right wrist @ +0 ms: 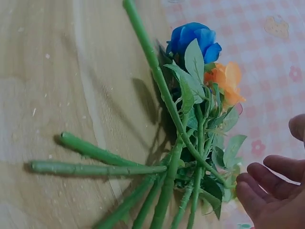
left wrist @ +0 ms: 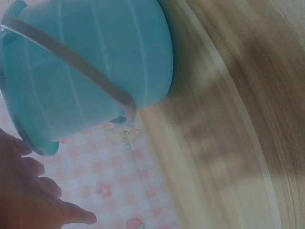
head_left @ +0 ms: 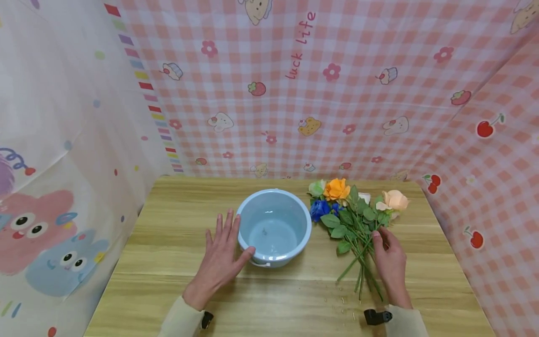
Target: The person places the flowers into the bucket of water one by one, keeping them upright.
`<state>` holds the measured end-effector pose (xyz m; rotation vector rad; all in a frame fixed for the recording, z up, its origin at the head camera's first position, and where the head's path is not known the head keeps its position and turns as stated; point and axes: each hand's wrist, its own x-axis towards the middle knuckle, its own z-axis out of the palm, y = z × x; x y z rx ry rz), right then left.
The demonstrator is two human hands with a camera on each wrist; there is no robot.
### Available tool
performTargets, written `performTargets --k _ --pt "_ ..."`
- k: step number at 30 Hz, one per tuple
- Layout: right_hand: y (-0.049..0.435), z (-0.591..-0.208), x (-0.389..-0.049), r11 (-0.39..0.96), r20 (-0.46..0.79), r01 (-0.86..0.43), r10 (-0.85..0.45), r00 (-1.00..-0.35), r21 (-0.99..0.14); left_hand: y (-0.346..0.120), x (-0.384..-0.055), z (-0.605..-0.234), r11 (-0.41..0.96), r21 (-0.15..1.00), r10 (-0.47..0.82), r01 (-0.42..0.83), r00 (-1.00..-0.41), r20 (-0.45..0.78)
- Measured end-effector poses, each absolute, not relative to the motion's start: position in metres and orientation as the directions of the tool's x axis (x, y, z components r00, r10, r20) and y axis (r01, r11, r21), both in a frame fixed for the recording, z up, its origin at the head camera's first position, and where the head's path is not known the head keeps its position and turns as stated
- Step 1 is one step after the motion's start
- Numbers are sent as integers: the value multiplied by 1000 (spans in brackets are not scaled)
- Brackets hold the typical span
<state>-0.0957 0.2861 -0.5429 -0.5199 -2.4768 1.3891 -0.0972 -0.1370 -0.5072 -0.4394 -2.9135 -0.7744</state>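
A light-blue plastic bucket (head_left: 274, 258) stands upright on the table, its grey handle (left wrist: 78, 62) hanging down the side. My left hand (head_left: 223, 252) is at its left rim with fingers spread straight and the thumb reaching over the near rim. To the right lies a bunch of roses (head_left: 337, 189), with orange, blue, peach and pale heads, and green stems (right wrist: 169, 191) crossing each other. My right hand (head_left: 390, 262) is at the right side of the stems. In the right wrist view its fingers (right wrist: 269, 183) are loosely bent, with a gap to the thumb, beside a stem.
The wooden table (head_left: 168, 243) meets a pink checked cloth (head_left: 269, 103) at the back and right. A white patterned cloth (head_left: 84, 140) hangs on the left. Small bits (head_left: 343, 299) lie scattered on the table near the stem ends.
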Motion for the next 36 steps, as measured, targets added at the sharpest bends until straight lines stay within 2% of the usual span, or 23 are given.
performTargets --k 8,15,21,36 --pt "291 -549 -101 364 -92 305 499 -861 -880 -136 -99 -510 833 464 257 301 -954 157" --pt "295 -555 -107 250 -165 323 498 -851 -913 -136 -99 -510 837 448 265 313 -949 169" --pt "298 -556 -112 236 -235 386 487 -841 -892 -136 -98 -509 836 455 262 307 -951 161" --pt "307 -568 -125 142 -268 374 476 -838 -917 -135 -98 -508 842 446 261 302 -953 152"
